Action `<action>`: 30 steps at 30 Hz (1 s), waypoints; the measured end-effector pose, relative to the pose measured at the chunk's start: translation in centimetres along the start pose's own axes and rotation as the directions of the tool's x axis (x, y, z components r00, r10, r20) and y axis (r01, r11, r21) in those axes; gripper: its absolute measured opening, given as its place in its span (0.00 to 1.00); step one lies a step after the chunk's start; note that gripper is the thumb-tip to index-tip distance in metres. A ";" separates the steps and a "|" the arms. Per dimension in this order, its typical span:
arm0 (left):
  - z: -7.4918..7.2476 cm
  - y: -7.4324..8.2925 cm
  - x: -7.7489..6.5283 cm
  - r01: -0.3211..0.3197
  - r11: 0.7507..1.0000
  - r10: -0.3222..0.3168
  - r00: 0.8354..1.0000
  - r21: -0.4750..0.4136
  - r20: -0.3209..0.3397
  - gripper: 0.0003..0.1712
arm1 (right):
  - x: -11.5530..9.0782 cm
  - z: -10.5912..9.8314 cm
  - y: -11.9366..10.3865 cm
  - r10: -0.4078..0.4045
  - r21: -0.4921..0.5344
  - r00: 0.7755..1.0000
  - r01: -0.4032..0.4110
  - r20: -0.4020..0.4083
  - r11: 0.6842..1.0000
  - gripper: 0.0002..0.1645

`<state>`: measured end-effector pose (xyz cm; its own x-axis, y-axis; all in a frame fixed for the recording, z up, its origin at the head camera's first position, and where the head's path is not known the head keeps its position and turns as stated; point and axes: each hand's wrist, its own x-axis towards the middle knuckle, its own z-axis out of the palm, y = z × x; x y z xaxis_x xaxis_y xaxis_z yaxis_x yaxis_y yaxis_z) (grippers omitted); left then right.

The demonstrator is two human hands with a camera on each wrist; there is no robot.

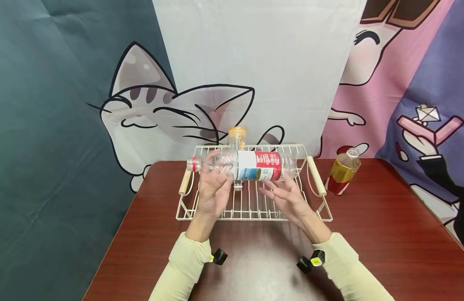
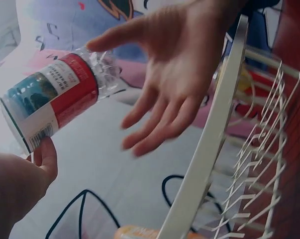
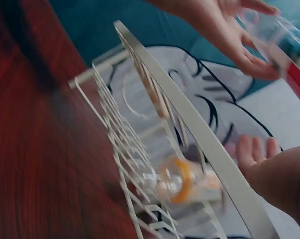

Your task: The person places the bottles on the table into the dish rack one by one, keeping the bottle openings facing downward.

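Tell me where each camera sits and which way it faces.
Head: worn on the head, facing forward and down; left hand, right hand and sleeves show.
Left wrist: on that wrist, looking at the blue-labelled bottle, wire rack alongside; both hands show.
Right wrist: on that wrist, looking across the wire rack; both hands show.
Shared: the blue-labelled bottle and wire rack appear in both wrist views.

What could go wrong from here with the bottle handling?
1. The left hand grips the held bottle near its neck while the right hand is open at the base end, so the bottle might swing or slip.
2. In the head view it crosses in front of the orange bottle in the rack; lowering it there could knock them together.
3. The red and yellow bottle stands near the right handle; a bump might tip it.
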<state>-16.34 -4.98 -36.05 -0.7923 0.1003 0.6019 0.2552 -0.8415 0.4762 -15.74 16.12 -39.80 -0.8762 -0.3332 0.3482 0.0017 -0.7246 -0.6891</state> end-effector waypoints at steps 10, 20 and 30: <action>0.8 -2.2 -0.5 -0.014 0.999 0.013 1.000 -0.047 -0.016 0.33 | 1.6 2.4 2.1 -0.237 0.179 0.970 0.225 0.046 0.958 0.34; 0.9 -3.3 -1.0 0.018 0.998 -0.020 0.999 -0.055 -0.037 0.34 | 1.8 3.6 2.3 -0.285 0.274 0.950 0.309 -0.125 0.911 0.31; 0.9 -3.3 -0.8 0.013 0.998 -0.015 0.999 -0.062 -0.032 0.32 | 1.9 3.7 2.2 -0.280 0.244 0.950 0.307 -0.138 0.920 0.29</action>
<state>-16.10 -1.80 -37.52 -0.8132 0.0958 0.5741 0.2103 -0.8713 0.4433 -15.60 11.69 -38.29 -0.8993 -0.0300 0.4364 -0.1498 -0.9162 -0.3716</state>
